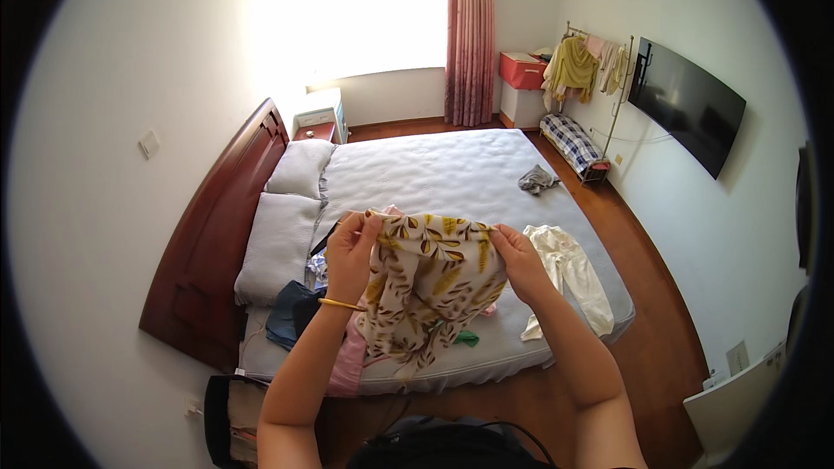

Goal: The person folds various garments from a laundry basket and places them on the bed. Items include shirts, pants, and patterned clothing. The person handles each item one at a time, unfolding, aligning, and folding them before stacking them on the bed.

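Observation:
A white garment with a yellow and brown leaf print [443, 273] hangs between my hands above the near part of the bed. My left hand [352, 251] pinches its upper left corner, a gold-coloured bangle on the wrist. At the upper right corner, my right hand [521, 257] grips the same cloth. The top edge is stretched fairly straight, while the lower part falls in loose folds. Behind and below it, partly hidden, lie pink cloth [346, 365], a dark blue garment [283, 312] and a small green cloth [466, 338].
Cream trousers [573, 273] lie on the bed's right side, with a crumpled grey cloth [537, 179] farther back. Two pillows [277, 241] rest by the wooden headboard [215, 241]. An open dark container [218, 417] stands at the near left. A clothes rack [612, 124] is by the far right wall.

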`<state>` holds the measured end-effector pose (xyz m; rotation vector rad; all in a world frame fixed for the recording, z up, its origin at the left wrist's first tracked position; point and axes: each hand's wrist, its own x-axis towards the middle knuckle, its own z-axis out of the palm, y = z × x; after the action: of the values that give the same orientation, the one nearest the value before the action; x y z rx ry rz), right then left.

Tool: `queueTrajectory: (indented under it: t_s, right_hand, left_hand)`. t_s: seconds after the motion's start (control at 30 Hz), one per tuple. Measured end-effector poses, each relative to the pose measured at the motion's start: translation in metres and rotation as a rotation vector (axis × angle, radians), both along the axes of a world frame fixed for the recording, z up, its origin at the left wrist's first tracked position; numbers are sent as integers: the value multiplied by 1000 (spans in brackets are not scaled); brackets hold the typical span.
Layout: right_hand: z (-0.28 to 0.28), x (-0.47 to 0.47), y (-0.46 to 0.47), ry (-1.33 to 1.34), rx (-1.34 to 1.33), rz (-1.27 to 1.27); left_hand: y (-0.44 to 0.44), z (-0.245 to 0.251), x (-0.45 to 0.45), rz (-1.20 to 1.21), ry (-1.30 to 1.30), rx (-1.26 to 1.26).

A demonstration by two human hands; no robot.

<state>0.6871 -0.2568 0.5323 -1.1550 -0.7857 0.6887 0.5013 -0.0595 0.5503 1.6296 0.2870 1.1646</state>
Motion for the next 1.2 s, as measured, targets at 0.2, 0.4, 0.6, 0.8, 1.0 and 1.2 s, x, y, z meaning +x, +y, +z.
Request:
queueTrajectory:
  t_s: [0.2,0.4,0.6,0.8,1.0,1.2]
  right_hand:
    - [26,71,-59,-81,-174,-1]
    - [1,84,-113,-813,57,-372]
    - [-73,85,-196,-703,108,46]
    - [-102,89,-176,-854,-116,-201]
    - [-77,116,-129,-415,-15,-319]
    - [-21,161,-83,-581,-106,-502]
  left_hand:
    - [-79,19,51,-3,139,6]
    - [-145,27,121,-317,-32,-610]
    - [-173,38,167,-421,-15,-695]
    - [-168,11,218,-578,35,-832]
    - [-122,-22,263,-544,50,-774]
    - [-119,-44,255,-351,379,350]
